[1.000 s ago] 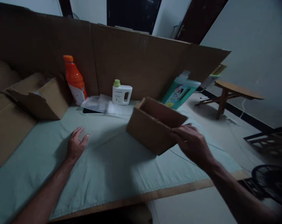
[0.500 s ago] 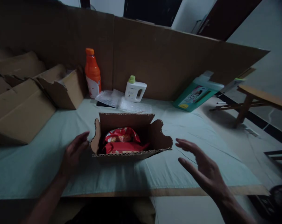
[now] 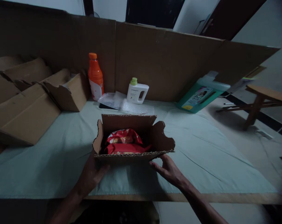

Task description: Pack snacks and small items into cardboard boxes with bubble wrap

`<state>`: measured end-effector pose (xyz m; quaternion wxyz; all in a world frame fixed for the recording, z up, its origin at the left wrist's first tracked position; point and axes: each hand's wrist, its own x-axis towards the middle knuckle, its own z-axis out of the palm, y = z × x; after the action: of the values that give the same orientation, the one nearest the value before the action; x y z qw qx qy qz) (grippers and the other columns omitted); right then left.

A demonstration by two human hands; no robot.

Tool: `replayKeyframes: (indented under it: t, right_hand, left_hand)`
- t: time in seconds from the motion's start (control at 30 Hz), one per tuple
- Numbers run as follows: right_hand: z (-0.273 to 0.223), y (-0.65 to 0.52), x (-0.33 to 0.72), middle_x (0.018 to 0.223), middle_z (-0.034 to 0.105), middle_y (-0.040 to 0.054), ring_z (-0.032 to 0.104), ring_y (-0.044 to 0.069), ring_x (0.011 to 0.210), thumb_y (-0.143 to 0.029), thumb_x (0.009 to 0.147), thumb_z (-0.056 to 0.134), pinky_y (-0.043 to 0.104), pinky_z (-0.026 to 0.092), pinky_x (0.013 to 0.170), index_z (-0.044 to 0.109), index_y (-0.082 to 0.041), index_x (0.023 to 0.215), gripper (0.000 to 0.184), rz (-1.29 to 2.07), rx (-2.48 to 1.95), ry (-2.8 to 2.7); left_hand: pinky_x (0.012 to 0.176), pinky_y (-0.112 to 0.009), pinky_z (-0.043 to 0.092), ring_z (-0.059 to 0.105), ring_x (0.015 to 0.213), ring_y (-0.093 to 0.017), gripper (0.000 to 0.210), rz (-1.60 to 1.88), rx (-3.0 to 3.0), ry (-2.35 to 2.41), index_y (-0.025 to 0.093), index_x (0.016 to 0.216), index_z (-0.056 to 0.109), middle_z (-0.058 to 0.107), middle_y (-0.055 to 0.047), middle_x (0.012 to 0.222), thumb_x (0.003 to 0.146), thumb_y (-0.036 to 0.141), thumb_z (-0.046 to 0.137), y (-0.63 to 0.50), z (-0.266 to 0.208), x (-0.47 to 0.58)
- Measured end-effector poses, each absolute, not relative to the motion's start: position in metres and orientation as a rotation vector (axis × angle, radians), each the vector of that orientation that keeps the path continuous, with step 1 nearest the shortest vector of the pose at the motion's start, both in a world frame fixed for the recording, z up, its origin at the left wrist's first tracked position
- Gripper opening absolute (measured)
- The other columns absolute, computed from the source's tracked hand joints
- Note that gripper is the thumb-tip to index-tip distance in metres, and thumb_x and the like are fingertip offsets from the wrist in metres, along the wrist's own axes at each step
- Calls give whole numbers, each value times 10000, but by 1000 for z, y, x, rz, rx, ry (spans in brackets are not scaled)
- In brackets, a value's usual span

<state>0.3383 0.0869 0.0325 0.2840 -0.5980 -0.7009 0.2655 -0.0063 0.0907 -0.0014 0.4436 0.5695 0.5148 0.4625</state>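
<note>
A small open cardboard box stands on the cloth in front of me, its top edges cut unevenly. Inside it lie red shiny packets, their lower parts hidden by the front wall. My left hand grips the box's lower left side, thumb along the front and fingers out of sight behind the cardboard. At the opposite end my right hand holds the lower right corner, its thumb against the front wall and its other fingers partly hidden.
Behind the box are bubble wrap, an orange bottle, a white bottle with a green cap and a green jug. Several cardboard boxes crowd the left. A cardboard panel lines the back of the cloth-covered table.
Both hands have come inward from either side of the box and now hold its lower sides. The view has shifted slightly; the box and packets look unmoved on the cloth.
</note>
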Motion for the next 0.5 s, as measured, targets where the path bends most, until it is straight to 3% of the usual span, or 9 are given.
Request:
replayKeyframes:
  t: [0.27,0.4,0.5]
  right_hand:
    - [42,124,314,969,712,103,665,256,876,-523,877,633,415,565,796,635,-190,983,350,683,-1468,-1848]
    - [43,172,292,1080,686,115,653,237,893,-485,865,625,398,564,798,600,-182,1090,378,706,-1350,-1807]
    - [33,196,283,1131,673,134,645,237,911,-447,834,629,393,564,787,584,-162,1155,432,733,-1333,-1805]
  left_hand:
    - [1057,-489,483,618,1200,-342,561,1262,1353,1335,171,1167,593,691,-125,1170,737,494,753,140,8,3]
    - [1082,-477,467,601,1233,-342,754,1373,1354,1286,158,1302,535,660,-129,1277,665,482,774,191,27,-1]
    - [1125,-476,434,556,1305,-339,774,1390,1363,1298,165,1371,501,638,-123,1327,695,455,744,208,27,-3]
